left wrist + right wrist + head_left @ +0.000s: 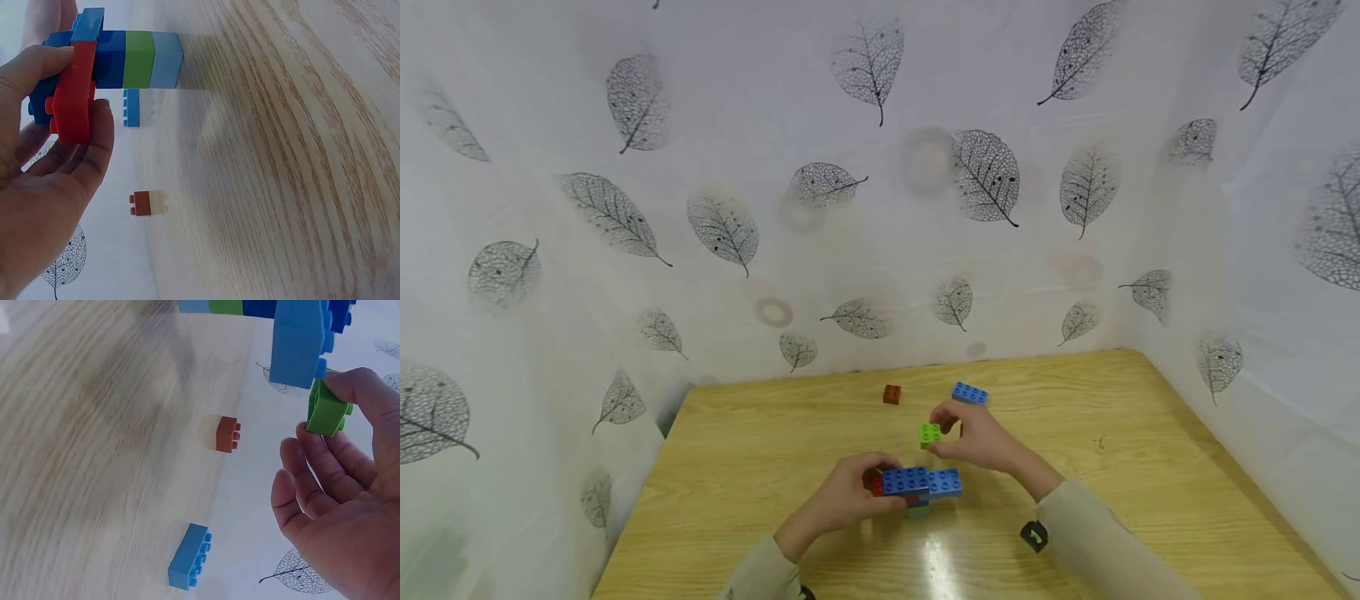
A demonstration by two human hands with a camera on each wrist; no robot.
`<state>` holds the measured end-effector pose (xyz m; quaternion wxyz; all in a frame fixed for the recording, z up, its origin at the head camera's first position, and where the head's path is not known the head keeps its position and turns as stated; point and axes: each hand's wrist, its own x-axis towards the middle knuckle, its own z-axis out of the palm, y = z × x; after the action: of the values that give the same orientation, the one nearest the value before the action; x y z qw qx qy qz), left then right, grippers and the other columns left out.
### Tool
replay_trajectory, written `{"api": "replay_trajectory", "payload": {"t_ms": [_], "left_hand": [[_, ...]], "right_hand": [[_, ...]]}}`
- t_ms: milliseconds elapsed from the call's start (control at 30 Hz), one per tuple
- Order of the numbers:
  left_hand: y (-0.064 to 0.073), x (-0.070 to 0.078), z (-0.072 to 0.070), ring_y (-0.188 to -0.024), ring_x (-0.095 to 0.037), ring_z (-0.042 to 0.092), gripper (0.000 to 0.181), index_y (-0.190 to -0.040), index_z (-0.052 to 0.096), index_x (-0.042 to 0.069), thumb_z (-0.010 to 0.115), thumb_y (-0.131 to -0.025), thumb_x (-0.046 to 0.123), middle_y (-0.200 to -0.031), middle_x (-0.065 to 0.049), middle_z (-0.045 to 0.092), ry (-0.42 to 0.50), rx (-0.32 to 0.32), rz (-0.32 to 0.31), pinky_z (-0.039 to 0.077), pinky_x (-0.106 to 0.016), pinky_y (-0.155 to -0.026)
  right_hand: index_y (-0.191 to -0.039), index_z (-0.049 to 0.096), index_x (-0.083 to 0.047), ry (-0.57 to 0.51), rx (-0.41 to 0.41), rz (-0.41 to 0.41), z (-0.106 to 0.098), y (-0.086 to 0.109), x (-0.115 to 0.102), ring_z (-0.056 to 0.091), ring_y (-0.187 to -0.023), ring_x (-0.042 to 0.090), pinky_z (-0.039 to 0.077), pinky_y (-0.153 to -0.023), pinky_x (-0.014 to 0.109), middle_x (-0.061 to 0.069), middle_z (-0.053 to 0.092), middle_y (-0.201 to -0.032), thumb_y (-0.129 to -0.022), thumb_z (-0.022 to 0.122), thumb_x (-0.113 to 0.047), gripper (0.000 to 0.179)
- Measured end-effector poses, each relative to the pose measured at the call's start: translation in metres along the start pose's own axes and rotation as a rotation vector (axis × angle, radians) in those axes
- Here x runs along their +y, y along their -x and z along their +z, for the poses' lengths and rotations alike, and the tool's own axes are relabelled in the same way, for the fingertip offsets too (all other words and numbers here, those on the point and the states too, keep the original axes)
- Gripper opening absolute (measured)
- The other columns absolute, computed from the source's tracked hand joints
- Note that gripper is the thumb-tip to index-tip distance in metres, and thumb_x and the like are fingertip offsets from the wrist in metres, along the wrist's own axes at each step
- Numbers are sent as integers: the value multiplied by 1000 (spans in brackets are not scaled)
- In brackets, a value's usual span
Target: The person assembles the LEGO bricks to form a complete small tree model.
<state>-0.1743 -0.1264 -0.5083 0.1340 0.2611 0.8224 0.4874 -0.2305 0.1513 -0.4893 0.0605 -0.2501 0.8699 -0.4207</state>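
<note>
My left hand (844, 496) grips a built stack of toy bricks, thumb on one side and fingers on the other. Across its top lies a dark blue brick (906, 480); beneath this a red brick (74, 100) sticks out left and a lighter blue brick (945, 482) sticks out right. The column below shows dark blue, green (139, 59) and pale blue (167, 60) at the bottom. Between thumb and fingertips my right hand (981, 439) pinches a small lime green brick (326, 412), studs up, just beyond the lighter blue brick.
Behind the hands, a small brown brick (892, 394) and a longer blue brick (970, 393) lie apart on the wooden table (760, 425). A white leaf-printed sheet (895, 225) hangs along the table's back and sides.
</note>
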Motion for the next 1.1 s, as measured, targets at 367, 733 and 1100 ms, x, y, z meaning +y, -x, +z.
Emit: {"api": "replay_trajectory", "payload": {"t_ms": [367, 733, 1100], "left_hand": [[0, 0, 0, -94, -7, 62, 37, -124, 70, 13, 84, -91, 23, -120, -5, 72, -11, 3, -13, 52, -21, -82], [0, -1, 0, -95, -7, 62, 37, -125, 70, 13, 84, -92, 22, -120, -5, 72, 11, -3, -5, 53, -21, -83], [1, -1, 0, -92, -7, 63, 36, -124, 70, 12, 84, -91, 20, -117, -6, 72, 31, 2, 4, 53, -21, -80]], "right_hand": [[-111, 69, -22, -10, -44, -13, -3, 25, -11, 64, -100, 30, 49, -75, 26, -9, 67, -101, -89, 84, -30, 28], [-111, 69, -25, -15, -62, -37, 1, 38, -10, 65, -98, 25, 48, -76, 26, -12, 68, -101, -89, 84, -31, 27], [-112, 70, -20, 8, -89, -53, 5, 43, -9, 60, -94, 5, 47, -74, 25, -10, 70, -102, -88, 84, -30, 30]]}}
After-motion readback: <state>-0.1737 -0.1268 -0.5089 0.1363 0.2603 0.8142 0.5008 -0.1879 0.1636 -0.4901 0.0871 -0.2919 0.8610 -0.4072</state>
